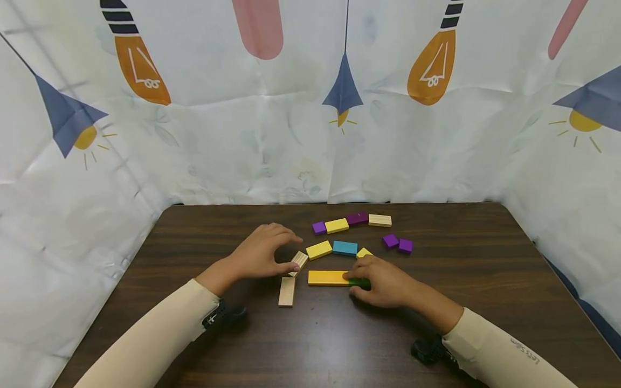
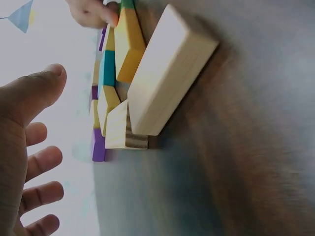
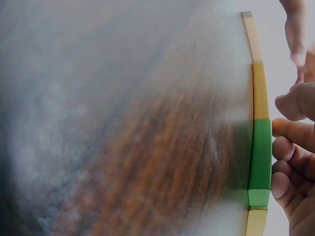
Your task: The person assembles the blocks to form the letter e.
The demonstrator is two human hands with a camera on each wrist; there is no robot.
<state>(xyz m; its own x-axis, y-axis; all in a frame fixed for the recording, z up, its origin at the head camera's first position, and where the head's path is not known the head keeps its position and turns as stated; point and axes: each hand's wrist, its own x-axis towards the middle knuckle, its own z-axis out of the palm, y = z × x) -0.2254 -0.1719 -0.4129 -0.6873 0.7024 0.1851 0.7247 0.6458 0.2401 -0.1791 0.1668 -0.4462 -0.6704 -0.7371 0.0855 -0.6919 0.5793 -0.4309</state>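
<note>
In the head view, my left hand [image 1: 264,250] hovers with loose, spread fingers beside a tilted plain wooden block [image 1: 299,262]. That block meets an upright-running wooden block [image 1: 287,292] and follows on to a yellow block [image 1: 318,250] and a blue block [image 1: 345,248]. Its palm is bare in the left wrist view. My right hand [image 1: 383,283] lies over a green block [image 3: 261,152], fingertips right at its top in the right wrist view. The green block abuts an orange-yellow block [image 1: 328,278]. Another yellow block [image 1: 364,252] is partly hidden behind the right hand.
A back row holds a purple block [image 1: 318,228], a yellow block [image 1: 337,226], a dark purple block [image 1: 357,218] and a wooden block [image 1: 380,220]. Two purple blocks [image 1: 405,246] lie to the right. A printed cloth [image 1: 301,151] hangs behind the brown table [image 1: 301,350].
</note>
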